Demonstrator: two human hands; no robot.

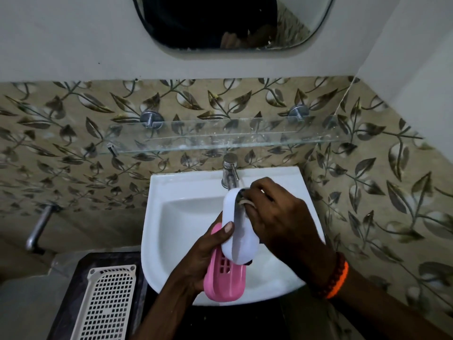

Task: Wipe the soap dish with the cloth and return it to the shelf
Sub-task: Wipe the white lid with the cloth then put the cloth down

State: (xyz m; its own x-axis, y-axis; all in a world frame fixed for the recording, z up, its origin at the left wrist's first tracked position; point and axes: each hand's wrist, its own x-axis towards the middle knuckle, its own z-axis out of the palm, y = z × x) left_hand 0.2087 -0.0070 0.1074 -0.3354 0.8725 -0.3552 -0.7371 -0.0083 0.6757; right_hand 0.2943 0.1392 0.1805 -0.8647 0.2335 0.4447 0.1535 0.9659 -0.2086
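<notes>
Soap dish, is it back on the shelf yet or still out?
Out. The left hand grips the soap dish over the sink; the right hand presses the cloth on it.

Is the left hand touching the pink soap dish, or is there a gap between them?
Touching. The head view shows the left hand wrapped around the side of the soap dish, with its thumb pressed on the white part above.
</notes>
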